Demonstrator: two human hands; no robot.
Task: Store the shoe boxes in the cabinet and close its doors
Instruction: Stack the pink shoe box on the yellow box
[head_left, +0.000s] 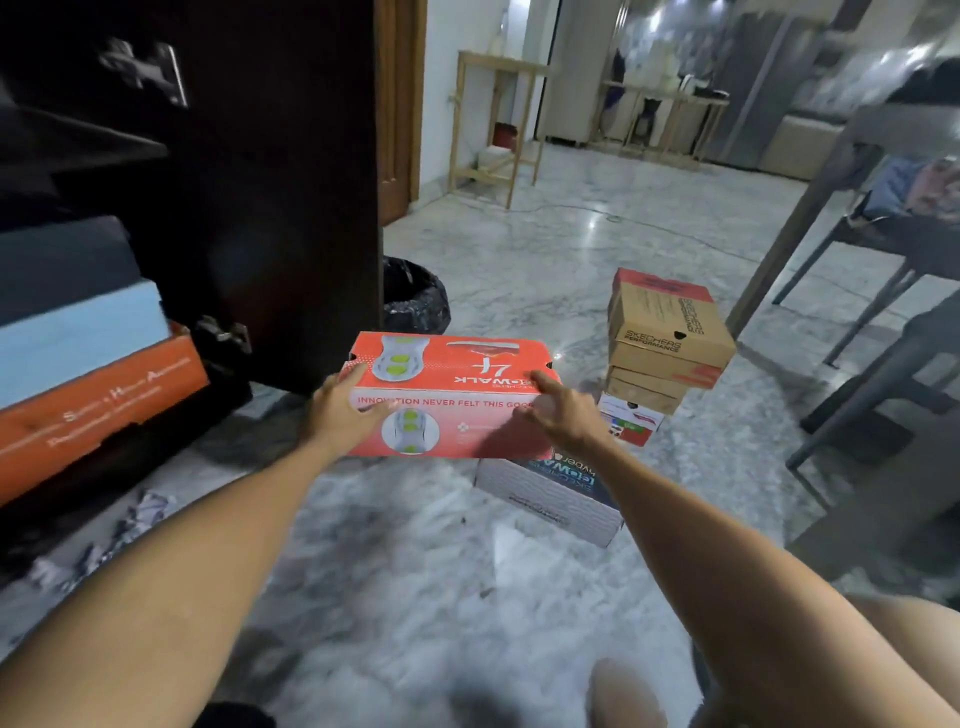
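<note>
Cabinet (249, 208) stands open at left, boxes already stacked inside. Red shoe box (449, 395) sits atop a white box (545, 499) on the floor, long axis running left-right, right of the cabinet. Left hand (345, 410) grips its left end; right hand (563, 410) touches the right end, fingers loosely spread. Cabinet lies nearer the left hand.
</note>
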